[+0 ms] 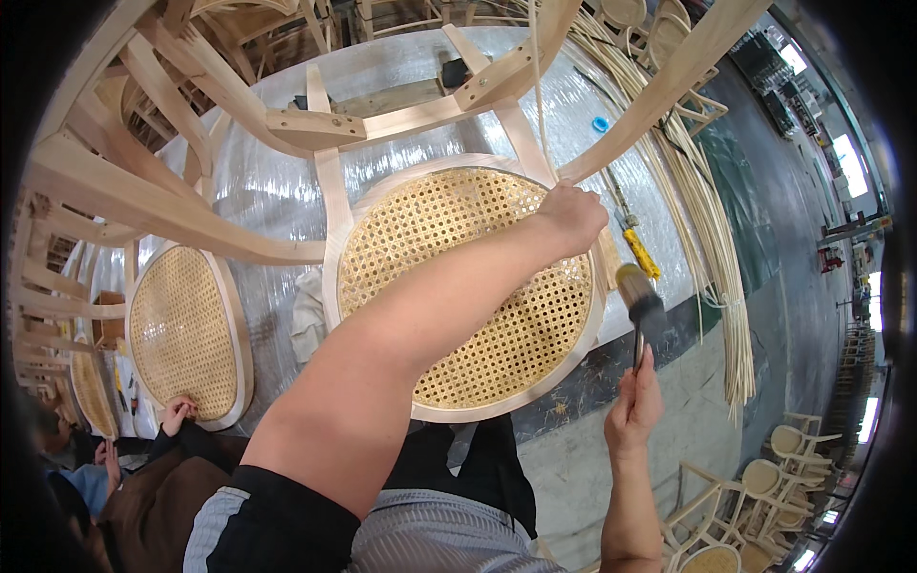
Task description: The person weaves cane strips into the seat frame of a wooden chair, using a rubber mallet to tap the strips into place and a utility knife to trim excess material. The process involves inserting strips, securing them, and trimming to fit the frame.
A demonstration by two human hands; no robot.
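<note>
In front of me lies a pale wooden chair with an oval back frame (333, 272) filled by a woven cane panel (430, 220). My left hand (571, 222) is closed at the panel's upper right rim, fingers pressed together around a thin cane strip (541, 115). The strip runs up from there to the top edge; its end inside the hand is hidden. My left forearm crosses over the panel. To the right of the frame, my right hand (634, 401) grips the thin handle of a mallet (642, 294). Its yellow and dark head is raised and smeared by motion.
A yellow-handled tool (642, 254) and a blue ring (600, 124) lie on the plastic-covered table (258, 296). Long cane strips (702, 229) hang over its right edge. At left, a co-worker's hand (179, 413) touches another cane panel (181, 325). Chairs (788, 449) stand lower right.
</note>
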